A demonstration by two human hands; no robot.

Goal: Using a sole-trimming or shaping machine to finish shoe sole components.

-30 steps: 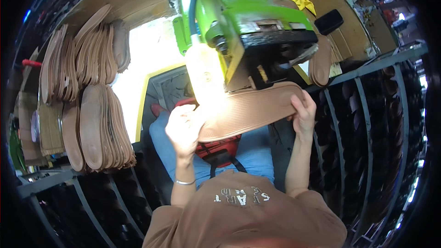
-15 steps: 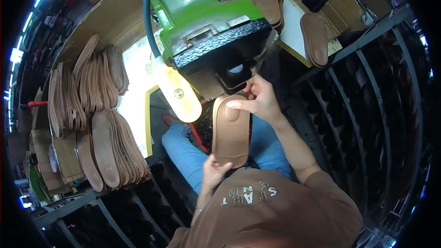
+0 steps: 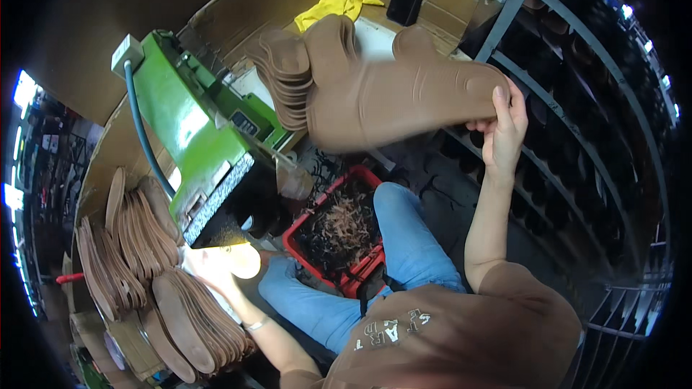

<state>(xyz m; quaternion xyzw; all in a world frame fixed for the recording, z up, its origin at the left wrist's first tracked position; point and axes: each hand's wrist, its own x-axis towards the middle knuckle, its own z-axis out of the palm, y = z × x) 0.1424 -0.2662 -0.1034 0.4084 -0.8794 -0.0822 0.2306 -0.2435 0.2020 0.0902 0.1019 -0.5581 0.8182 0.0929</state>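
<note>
My right hand is closed on one end of a brown insole, thumb on top and fingers beneath. The insole is raised high on the right, blurred, and covers part of the insoles behind it. My left hand reaches left beside the glowing lamp, close to a stack of brown insoles. Glare washes out its fingers, so I cannot make out whether they hold anything. A green machine with a dark underside stands above that hand.
A red bin of brown and black scraps sits between my legs. More insoles are piled at the back, near a yellow cloth and a black block. A metal rack lines the right.
My right hand has lifted the insole up and to the right, away from under the machine. My left hand has let go of it and moved left. The view has turned.
</note>
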